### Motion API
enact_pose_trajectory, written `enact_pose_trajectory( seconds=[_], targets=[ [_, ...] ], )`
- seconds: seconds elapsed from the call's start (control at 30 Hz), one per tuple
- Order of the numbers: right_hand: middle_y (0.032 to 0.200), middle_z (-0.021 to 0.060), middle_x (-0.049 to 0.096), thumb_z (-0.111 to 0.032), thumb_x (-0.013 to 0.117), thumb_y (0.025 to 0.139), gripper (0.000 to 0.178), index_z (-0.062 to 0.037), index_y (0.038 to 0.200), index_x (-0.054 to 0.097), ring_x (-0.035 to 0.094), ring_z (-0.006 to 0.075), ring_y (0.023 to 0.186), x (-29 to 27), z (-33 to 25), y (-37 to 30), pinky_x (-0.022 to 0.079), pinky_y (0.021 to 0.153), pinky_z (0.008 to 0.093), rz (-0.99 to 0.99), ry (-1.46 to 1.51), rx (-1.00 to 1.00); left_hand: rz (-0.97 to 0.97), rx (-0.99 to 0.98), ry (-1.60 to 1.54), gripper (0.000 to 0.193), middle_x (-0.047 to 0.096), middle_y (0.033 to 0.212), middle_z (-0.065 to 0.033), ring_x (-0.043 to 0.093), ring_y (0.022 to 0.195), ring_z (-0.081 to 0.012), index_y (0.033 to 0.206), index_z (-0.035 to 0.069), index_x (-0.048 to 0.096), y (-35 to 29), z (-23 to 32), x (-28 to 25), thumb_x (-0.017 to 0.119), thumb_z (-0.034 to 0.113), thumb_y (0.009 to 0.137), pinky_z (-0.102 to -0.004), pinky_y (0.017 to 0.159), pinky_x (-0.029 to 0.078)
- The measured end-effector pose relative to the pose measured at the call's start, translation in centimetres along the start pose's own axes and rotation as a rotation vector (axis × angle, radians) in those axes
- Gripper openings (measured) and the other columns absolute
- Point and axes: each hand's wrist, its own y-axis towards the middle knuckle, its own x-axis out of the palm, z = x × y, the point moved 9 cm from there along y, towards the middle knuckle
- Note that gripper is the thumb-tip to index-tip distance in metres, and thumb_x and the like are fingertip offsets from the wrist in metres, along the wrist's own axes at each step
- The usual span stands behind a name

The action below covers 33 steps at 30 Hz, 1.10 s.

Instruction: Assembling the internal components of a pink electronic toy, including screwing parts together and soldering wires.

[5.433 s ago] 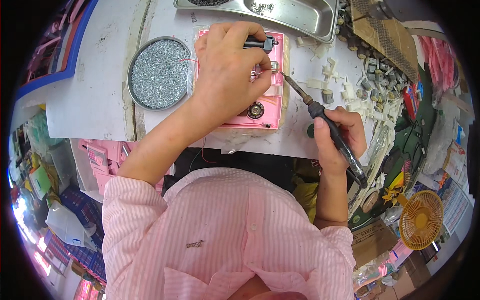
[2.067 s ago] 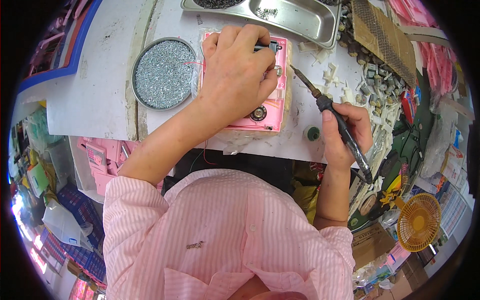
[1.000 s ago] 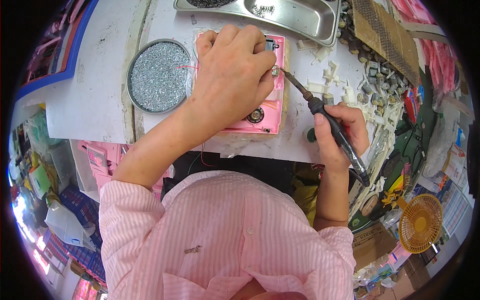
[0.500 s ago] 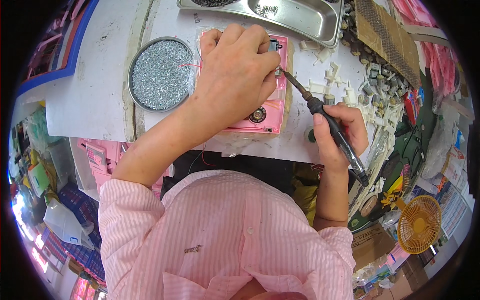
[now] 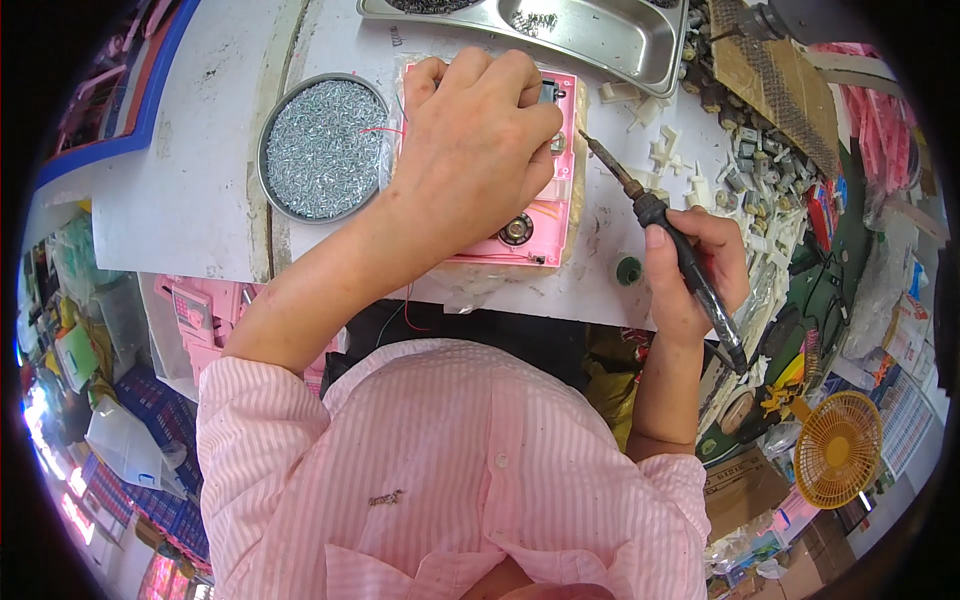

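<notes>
My right hand (image 5: 680, 308) grips a black-handled soldering iron (image 5: 655, 212) by its handle. The iron's tip points up and left, just right of a pink plastic casing (image 5: 549, 222) and apart from it. Over that casing lies my left hand (image 5: 468, 140), its fingers bent down and closed. What its fingertips hold is hidden beneath the hand. Inside the casing a small round speaker (image 5: 516, 230) and a small metal part (image 5: 557, 141) show. A thin red wire (image 5: 378, 130) sticks out to the left of my left hand.
Left of the casing stands a round dish (image 5: 264, 150) full of small silvery metal pieces. A steel compartment tray (image 5: 600, 52) is at the far side. White plastic parts (image 5: 668, 150) and small motors (image 5: 750, 160) lie to the right. A yellow fan (image 5: 840, 450) is at lower right.
My right hand has drawn the soldering iron back to the right, so its tip has left the metal part in the casing. My left hand stays almost still.
</notes>
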Motion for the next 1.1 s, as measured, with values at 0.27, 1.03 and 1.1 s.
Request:
enact_pose_trajectory(
  seconds=[0.27,1.03,1.1],
  targets=[
    [0.070,0.0013,0.059,-0.005,0.079,0.082,0.021,0.0012,0.096,0.064,0.048,0.0050,0.059,-0.81,-0.07,0.10,0.035,0.055,0.0203,0.077,0.010,-0.039,0.015,0.010,0.010,0.007,0.052,0.093,-0.0013,0.051,0.092,-0.0229,0.079,0.011,0.067,0.02,0.13,-0.16,0.070,0.016,0.075,-0.0466,0.089,0.033],
    [0.065,-0.0016,0.054,-0.009,0.084,0.078,0.024,-0.0013,0.092,0.067,0.041,0.0046,0.053,-0.23,-0.14,0.40,0.028,0.048,0.0219,0.036,0.015,-0.064,-0.030,0.002,0.043,0.010,0.052,0.092,-0.0018,0.052,0.090,-0.0241,0.079,0.013,0.067,0.57,0.28,0.05,0.073,0.015,0.072,-0.0430,0.086,0.035],
    [0.064,-0.0013,0.053,-0.008,0.084,0.077,0.023,-0.0015,0.091,0.067,0.040,0.0050,0.052,-0.16,-0.37,0.58,0.027,0.047,0.0220,0.026,-0.014,-0.087,-0.032,0.005,0.028,0.009,0.053,0.092,-0.0021,0.050,0.090,-0.0244,0.078,0.012,0.067,0.69,0.30,0.08,0.072,0.015,0.072,-0.0448,0.084,0.033]
  ],
)
